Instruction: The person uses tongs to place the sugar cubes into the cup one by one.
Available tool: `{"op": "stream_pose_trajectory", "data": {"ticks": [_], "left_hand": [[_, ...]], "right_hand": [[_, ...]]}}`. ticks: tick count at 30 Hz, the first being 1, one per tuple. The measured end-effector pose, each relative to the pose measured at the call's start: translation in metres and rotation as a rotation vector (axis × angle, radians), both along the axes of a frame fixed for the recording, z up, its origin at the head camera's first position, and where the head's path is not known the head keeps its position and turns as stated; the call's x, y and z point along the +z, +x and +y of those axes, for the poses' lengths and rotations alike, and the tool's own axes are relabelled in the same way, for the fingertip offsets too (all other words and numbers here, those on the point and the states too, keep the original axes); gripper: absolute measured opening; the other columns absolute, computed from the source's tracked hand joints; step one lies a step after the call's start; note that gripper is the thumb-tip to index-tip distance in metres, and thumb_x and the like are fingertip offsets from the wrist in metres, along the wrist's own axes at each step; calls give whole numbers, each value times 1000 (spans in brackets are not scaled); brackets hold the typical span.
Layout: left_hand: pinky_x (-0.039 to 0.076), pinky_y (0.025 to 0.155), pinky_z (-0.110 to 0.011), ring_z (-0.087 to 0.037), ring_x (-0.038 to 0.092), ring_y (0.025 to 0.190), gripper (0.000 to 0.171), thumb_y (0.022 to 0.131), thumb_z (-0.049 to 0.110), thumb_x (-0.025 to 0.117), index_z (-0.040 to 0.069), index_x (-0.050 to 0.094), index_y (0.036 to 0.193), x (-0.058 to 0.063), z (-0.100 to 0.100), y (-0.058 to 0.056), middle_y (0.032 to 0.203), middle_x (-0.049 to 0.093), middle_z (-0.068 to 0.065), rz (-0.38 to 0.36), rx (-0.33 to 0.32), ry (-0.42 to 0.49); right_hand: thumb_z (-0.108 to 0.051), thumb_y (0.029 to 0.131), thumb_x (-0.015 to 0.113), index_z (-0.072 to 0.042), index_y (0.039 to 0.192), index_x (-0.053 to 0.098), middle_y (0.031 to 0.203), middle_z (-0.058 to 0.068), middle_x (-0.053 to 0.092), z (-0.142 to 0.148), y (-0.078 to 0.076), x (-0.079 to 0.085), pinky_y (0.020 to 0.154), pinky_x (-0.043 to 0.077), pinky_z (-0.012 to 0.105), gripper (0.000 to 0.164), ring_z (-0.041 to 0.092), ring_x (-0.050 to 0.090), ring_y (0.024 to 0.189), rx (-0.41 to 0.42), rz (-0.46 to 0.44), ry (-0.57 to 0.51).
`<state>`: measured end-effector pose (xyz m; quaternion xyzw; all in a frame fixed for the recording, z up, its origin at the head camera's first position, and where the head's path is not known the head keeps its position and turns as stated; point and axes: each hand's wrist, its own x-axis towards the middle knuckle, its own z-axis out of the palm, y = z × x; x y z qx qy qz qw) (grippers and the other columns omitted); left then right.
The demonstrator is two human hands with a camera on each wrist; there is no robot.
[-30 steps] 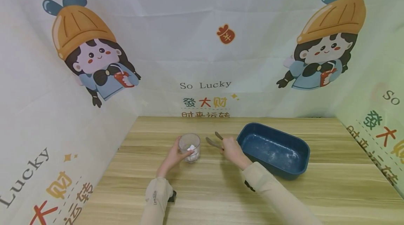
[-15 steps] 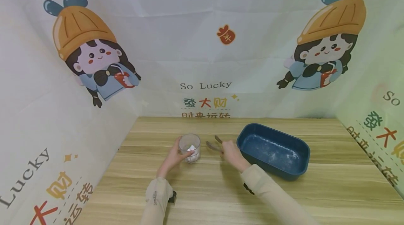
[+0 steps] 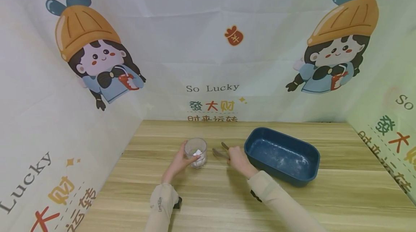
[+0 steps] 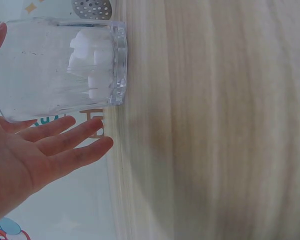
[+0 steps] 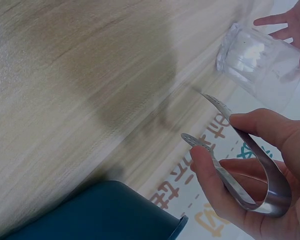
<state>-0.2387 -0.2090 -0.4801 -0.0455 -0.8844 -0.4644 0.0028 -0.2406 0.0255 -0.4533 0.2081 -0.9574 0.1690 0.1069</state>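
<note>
My left hand (image 3: 178,162) holds a clear glass (image 3: 196,146) near its rim, which stands upright on the wooden table. In the left wrist view the thumb and a finger sit at the glass's sides, and the other fingers spread apart. White lumps (image 4: 92,62) lie in the bottom of the glass; their kind cannot be told. My right hand (image 3: 239,160) grips metal tongs (image 5: 275,185), thumb on one arm and a finger along the other. The tongs' perforated tips stand apart with nothing between them, to the right of the glass.
A deep dark blue rectangular basin (image 3: 281,154) stands right of my right hand, with whitish marks on its floor. The wooden table (image 3: 208,199) meets a printed cloth backdrop (image 3: 214,51) at the back and sides.
My right hand and the tongs have shifted slightly toward the body. My left hand and the glass have stayed in place.
</note>
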Motion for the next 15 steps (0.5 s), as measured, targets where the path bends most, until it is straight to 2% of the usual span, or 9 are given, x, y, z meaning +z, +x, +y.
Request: {"op": "stream_pose_trajectory", "data": {"ticks": [15], "left_hand": [[30,103,-55,-47,31,125,89,78,31,68,-2,14,140,0,1,1,139,27,-32,1,-2,16]], "right_hand": [[-4,64,72,-2,58,54,58,10,59,1,3,-3,47,46,33,19,19,53,51,-2,-14,-7]]}}
